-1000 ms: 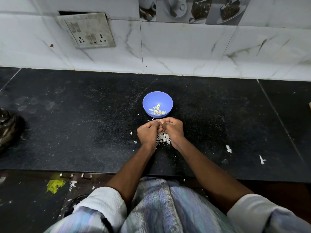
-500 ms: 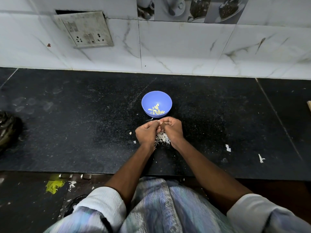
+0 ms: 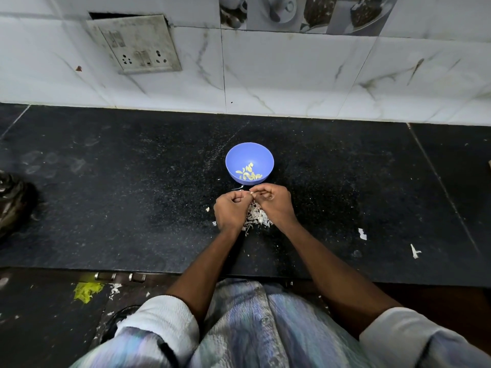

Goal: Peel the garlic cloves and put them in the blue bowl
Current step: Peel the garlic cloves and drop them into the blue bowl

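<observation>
On the left of the black table there is only a dark crumpled bag at the edge, well apart from the work. Toward the middle, the left hand has its fingers curled inward, and its grip meets the right hand just in front of the blue bowl. A small pale speck shows where the fingertips meet, probably the garlic clove being stripped; it is too small to tell how much skin is left on it, and I cannot tell which hand carries it and which one pulls. The right hand's grip is likewise curled tight onto that same spot.

Below and between the wrists lies a heap of white skins, so a good deal of peeling looks done. The bowl holds roughly 10 yellowish peeled cloves. No unpeeled stock is visible, so what remains cannot be judged. Stray skin flakes lie further right.
</observation>
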### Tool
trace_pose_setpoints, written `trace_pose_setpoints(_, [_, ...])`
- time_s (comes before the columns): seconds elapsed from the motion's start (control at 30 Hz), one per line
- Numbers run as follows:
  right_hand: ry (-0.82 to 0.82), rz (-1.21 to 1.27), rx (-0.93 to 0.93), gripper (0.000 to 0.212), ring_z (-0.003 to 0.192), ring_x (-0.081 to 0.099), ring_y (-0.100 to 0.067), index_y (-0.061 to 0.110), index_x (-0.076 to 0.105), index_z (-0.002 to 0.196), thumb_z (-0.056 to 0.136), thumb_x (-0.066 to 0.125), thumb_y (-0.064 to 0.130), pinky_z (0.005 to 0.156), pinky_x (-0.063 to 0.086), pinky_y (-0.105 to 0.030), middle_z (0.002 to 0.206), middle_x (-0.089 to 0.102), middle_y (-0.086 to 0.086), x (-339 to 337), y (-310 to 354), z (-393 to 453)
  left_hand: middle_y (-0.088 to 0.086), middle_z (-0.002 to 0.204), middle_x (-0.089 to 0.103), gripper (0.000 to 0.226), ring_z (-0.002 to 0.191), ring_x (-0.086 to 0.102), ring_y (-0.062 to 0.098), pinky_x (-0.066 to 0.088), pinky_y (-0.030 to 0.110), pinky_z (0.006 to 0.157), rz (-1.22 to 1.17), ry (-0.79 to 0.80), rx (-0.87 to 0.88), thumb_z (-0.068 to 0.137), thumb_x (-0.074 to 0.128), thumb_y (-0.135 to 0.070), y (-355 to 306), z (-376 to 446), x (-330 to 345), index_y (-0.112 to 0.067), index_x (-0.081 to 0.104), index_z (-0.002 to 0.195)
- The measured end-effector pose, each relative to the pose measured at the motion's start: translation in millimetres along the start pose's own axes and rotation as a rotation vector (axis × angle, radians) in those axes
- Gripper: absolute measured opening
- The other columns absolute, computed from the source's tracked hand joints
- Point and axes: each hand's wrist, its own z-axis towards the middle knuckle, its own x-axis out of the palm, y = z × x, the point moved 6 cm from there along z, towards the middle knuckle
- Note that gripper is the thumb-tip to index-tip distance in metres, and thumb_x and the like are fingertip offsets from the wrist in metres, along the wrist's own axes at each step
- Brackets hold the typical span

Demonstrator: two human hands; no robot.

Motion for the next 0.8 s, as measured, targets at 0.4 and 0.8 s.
trace_pose_setpoints(0.4, [-0.057,0.435,0.341,0.013,0.072,0.066,-0.02,0.001,0.075,0.101,0.091,0.069,-0.004,0.074,0.056,-0.031,0.082,0.075,-0.016,5,-19,1,0.019,0.08,0.075,0.028,0.067,0.059,0.019,0.055,0.044,0.065,-0.145,0.116,-0.039,0.081,0.067,-0.042,3,-5,10,-0.016,0.08,0.079])
trace_pose_setpoints(0.8, [-0.045,0.435,0.315,0.019,0.075,0.073,-0.015,0.004,0.076,0.105,0.091,0.068,-0.006,0.065,0.054,-0.022,0.09,0.079,-0.015,1,-14,-2,-0.009,0.081,0.078,0.02,0.074,0.075,0.009,0.063,0.035,0.074,0.002,0.113,0.164,0.087,0.086,-0.027,-7,-8,4,-0.026,0.077,0.103])
